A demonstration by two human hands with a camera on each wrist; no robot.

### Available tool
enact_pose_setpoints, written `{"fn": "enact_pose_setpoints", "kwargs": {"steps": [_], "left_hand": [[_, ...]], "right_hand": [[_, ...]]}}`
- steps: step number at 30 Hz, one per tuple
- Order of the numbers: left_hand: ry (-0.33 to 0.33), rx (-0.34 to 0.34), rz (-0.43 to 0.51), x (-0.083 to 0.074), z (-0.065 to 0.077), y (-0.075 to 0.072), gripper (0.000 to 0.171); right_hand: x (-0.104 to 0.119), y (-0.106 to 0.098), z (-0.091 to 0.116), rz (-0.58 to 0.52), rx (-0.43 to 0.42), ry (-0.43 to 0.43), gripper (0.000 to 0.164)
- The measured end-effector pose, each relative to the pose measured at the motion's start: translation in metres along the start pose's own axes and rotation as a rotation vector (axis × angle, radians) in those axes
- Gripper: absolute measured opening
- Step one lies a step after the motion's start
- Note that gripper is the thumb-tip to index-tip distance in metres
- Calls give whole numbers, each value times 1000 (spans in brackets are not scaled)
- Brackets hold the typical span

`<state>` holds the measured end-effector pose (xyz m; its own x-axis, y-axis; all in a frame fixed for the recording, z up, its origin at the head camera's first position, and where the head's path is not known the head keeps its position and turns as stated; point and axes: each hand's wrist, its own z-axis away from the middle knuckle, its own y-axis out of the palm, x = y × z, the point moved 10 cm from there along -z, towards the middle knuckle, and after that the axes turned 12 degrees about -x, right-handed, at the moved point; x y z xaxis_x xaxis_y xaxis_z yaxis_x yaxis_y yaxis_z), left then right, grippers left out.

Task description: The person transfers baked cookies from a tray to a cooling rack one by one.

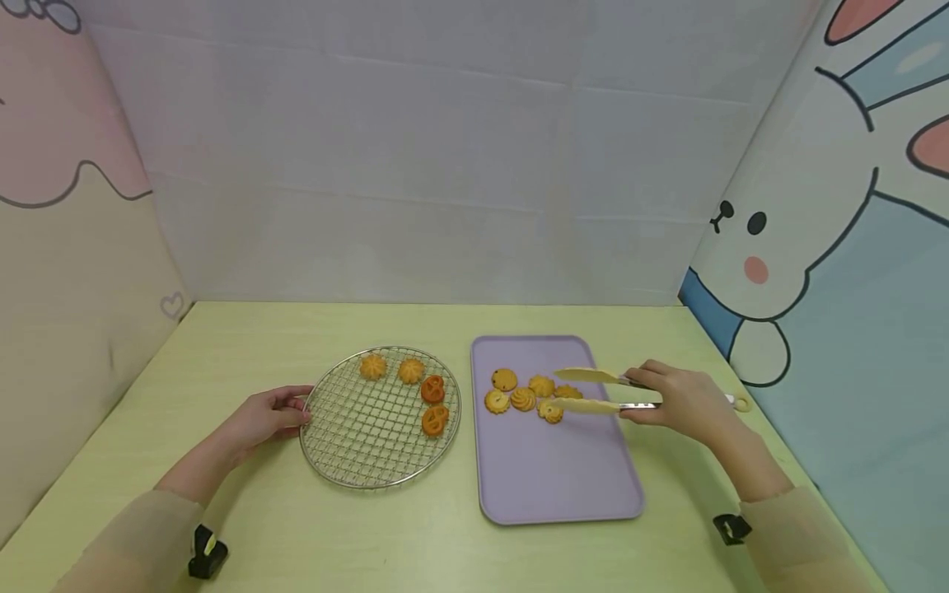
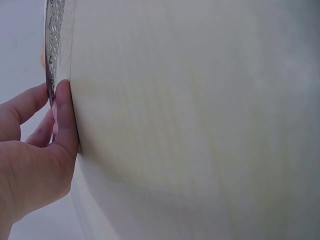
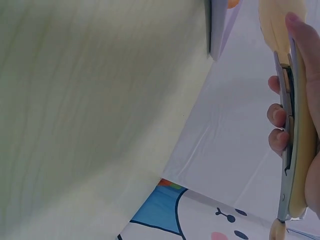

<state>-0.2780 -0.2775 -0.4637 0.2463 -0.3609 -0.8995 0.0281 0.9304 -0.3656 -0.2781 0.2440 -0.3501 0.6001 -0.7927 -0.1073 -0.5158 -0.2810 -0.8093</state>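
My left hand holds the left rim of a round wire cooling rack, thumb and fingers at its edge in the left wrist view. On the rack lie two ridged golden cookies and two reddish-brown pretzel-shaped cookies. With my right hand I grip tongs with cream-coloured tips, spread apart. Those tips reach left over the lilac tray, overlapping the rightmost cookies. Several golden cookies sit grouped in the tray's upper half, one with dark specks.
The rack and tray stand side by side on a pale wood-grain table, a narrow gap between them. A white wall closes off the back. Printed cartoon panels flank both sides, with a rabbit on the right.
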Motion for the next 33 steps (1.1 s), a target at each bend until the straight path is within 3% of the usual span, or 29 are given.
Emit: {"fn": "enact_pose_setpoints", "kwargs": {"steps": [9,22,33], "left_hand": [[1,12,17,-1,0,0,62],[1,12,17,2,-2,1,61],[9,23,13,0,-1,1,61]], "right_hand": [[-11,14,9,2,85,41,54],[-21,22,11,-13,72,42,51],[-28,32,11,-52,145,69,48]]}}
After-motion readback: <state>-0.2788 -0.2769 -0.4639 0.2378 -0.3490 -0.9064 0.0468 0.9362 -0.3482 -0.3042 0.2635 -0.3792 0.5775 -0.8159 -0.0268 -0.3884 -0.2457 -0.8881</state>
